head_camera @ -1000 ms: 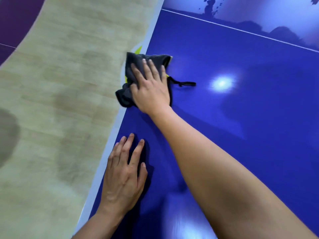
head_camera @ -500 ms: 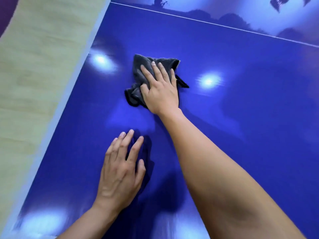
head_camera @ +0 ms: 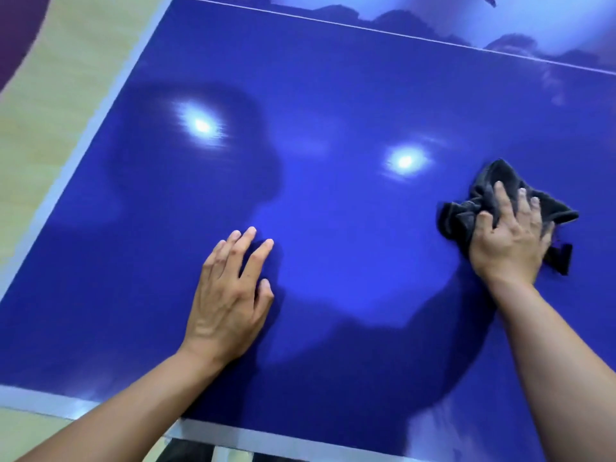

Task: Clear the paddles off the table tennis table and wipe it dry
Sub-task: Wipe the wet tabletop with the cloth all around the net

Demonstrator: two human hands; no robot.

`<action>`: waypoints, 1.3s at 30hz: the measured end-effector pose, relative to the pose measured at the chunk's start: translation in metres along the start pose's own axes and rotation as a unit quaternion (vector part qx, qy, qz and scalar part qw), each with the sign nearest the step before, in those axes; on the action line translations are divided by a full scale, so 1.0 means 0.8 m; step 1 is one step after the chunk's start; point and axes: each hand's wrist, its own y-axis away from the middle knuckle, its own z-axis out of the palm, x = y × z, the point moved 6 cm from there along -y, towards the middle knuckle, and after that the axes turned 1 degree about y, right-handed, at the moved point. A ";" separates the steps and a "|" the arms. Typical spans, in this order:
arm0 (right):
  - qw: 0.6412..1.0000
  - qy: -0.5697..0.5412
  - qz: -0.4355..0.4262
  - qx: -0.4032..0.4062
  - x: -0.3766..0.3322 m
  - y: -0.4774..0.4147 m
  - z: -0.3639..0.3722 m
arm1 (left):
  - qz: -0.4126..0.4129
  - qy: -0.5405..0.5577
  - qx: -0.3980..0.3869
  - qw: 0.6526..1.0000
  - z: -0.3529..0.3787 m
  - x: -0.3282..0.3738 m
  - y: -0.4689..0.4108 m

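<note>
While you wiped, the table tennis table (head_camera: pixel 333 78) filled nearly the whole view, its glossy blue top bordered by a white edge band (head_camera: pixel 83 135) along the left side and the near end. A thin white line (head_camera: pixel 366 28) crossed the far part. Half a second before, the near end was out of view and the left edge ran closer to your hands. Beyond the left edge lay a pale wood-look floor (head_camera: pixel 40 111), with a dark purple patch (head_camera: pixel 16 28) at the top left corner.

Your left hand (head_camera: pixel 230 295) stayed flat on the blue top near the middle, palm down, fingers straight and slightly apart, holding nothing.

Your right hand (head_camera: pixel 510 238) had swept across. It was earlier just beyond the left hand, and now it was well off to the right side of the table. It pressed down on the dark grey cloth (head_camera: pixel 480 198) with fingers straight and spread, the thumb bent against a fold. The cloth lay bunched on the table under that hand, with a corner poking out past the fingertips and a tab showing at the wrist side.

Two bright light reflections (head_camera: pixel 201 125) shone on the top, one far left and one just left of the cloth. Your shadow darkened the surface between your arms.
</note>
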 end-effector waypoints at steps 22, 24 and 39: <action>0.957 0.037 -0.284 -0.032 -0.588 0.291 0.141 | -0.081 -0.009 0.024 0.996 -0.108 -0.303 0.203; 0.941 0.022 -0.333 -0.052 -0.634 0.335 0.151 | -0.073 0.003 0.023 0.997 -0.108 -0.307 0.215; 0.939 -0.011 -0.332 -0.088 -0.499 0.310 0.118 | -0.015 0.025 0.017 0.999 -0.077 -0.162 0.217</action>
